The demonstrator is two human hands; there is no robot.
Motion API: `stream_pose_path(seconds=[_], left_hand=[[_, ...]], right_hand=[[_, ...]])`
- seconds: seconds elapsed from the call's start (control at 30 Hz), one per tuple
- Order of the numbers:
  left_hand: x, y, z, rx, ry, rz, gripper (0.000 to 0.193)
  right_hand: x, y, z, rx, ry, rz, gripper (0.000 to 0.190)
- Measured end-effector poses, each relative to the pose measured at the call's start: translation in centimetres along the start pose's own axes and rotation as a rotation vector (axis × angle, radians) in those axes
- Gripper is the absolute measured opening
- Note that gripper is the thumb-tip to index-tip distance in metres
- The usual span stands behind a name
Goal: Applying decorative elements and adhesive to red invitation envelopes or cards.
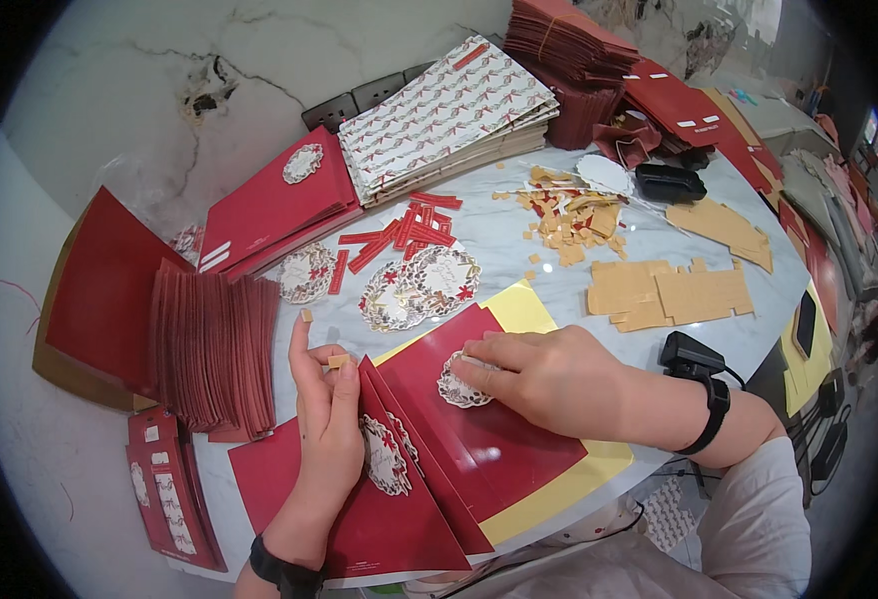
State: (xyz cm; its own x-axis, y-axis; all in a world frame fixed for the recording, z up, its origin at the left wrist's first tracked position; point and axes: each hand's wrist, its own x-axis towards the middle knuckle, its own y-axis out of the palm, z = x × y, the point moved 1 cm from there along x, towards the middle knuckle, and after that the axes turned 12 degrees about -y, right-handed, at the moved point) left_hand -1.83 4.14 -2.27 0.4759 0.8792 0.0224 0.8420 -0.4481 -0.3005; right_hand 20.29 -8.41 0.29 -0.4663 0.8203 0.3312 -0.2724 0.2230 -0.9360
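My right hand (536, 374) presses its fingertips on a round wreath sticker (463, 383) on a glossy red sheet (514, 449), which lies over yellow paper (596, 479). My left hand (330, 419) is raised with small tan tape pieces (339, 361) stuck at the fingertips, one of them on the index finger. Its thumb is at the top corner of a red folded card (409, 517) that leans beside it and bears a wreath cut-out (385, 455). Whether the thumb grips that card cannot be told.
Loose wreath cut-outs (443, 278) and red label strips (409, 232) lie ahead. Upright red cards (214, 348) stand left, near patterned white stacks (446, 112). Tan scraps (570, 224), tan tape sheets (701, 296) and a black device (690, 352) are at the right.
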Motion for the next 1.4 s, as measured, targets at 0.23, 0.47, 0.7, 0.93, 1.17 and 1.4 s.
stream_pose_path(seconds=[0.23,0.47,0.7,0.93,1.17,1.4], left_hand=[[-0.2,0.3,-0.8,-0.047,-0.045,-0.004,0.061],[-0.3,0.5,-1.0,-0.025,-0.042,-0.015,0.061],[-0.1,0.1,-0.1,0.030,-0.015,-0.017,0.061],[0.0,0.1,-0.2,0.026,0.011,-0.006,0.061],[0.0,0.0,0.0,0.016,0.016,-0.008,0.062],[0.0,0.2,0.0,0.032,0.012,-0.012,0.062]], right_hand=[[0.2,0.2,0.1,-0.107,-0.081,0.033,0.038],[0.7,-1.6,0.2,0.098,-0.068,-0.014,0.037],[0.7,-1.9,-2.3,0.111,0.123,-0.338,0.024],[0.3,-0.4,-2.8,0.182,-0.050,-0.133,0.036],[0.1,0.0,-2.9,0.391,-0.093,-0.046,0.049],[0.2,1.0,-2.9,0.398,-0.048,-0.050,0.058]])
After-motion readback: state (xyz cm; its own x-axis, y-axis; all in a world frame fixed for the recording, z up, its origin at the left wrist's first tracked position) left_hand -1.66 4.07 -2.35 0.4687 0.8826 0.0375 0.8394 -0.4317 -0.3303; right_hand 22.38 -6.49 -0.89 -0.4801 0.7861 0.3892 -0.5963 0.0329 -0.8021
